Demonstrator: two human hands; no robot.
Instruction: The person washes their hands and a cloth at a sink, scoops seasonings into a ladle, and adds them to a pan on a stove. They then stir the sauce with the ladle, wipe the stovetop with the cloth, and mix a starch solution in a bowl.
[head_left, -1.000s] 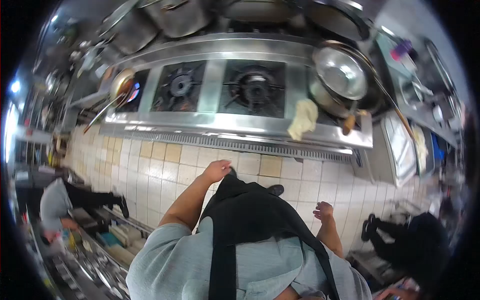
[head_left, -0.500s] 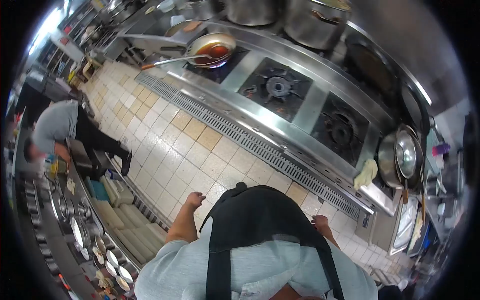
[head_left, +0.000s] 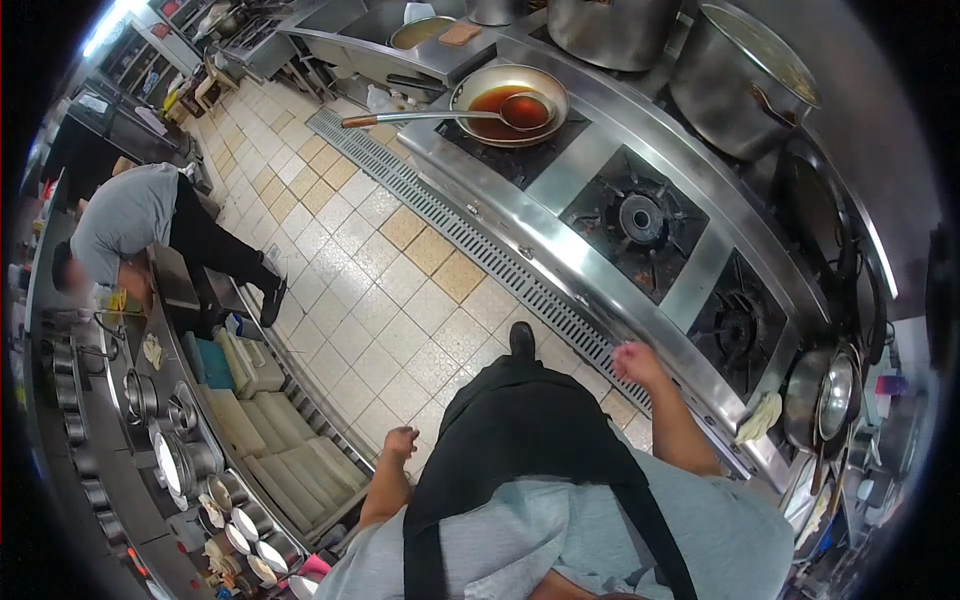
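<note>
My left hand (head_left: 402, 441) hangs over the tiled floor (head_left: 372, 340), with its fingers loosely bent and nothing seen in them. Out in front of the stove's front edge is my right hand (head_left: 632, 362), empty, its fingers half curled and a little apart. Nearest to it is the steel range (head_left: 560, 245). On the range's far burner sits a wok (head_left: 480, 88) with reddish-brown liquid. A ladle (head_left: 525, 112) rests in it, its long handle reaching out over the floor.
Bare burners (head_left: 642, 215) line the range, with large stockpots (head_left: 735, 85) behind. A cloth (head_left: 760, 418) hangs at the near end beside stacked pans (head_left: 805, 390). A co-worker (head_left: 130, 215) bends over the left counter, above open containers (head_left: 290, 440). A floor grate (head_left: 450, 225) runs along the range.
The wok and range have shifted rightward in view as I come forward. My right arm has swung up and forward. A dark shoe now shows ahead of my apron. The co-worker stays bent over.
</note>
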